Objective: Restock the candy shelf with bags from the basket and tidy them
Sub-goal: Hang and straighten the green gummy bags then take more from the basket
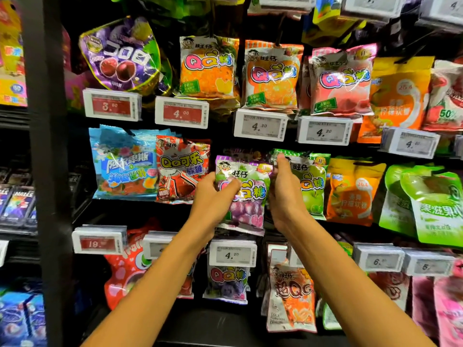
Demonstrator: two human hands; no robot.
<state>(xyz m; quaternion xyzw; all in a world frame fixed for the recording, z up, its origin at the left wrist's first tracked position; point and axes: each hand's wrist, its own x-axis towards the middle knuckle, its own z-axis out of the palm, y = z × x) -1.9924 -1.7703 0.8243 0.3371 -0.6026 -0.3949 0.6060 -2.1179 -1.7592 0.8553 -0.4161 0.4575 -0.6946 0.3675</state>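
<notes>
- Grape bag [250, 194] being held mid-shelf, cola bag [180, 169] at its 9 o'clock, apple bag [312, 186] at 3 o'clock.
- Left hand [213, 196] gripping its left edge, thumb over front.
- Right hand [284, 196] pinching its top-right corner.

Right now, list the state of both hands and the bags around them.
Grape bag, held by both hands, slightly tilted.
Left hand, grips its left edge.
Right hand, pinches its top right corner.
Apple bag, hanging, partly covered.
Cola bag, hanging, untouched.
</notes>
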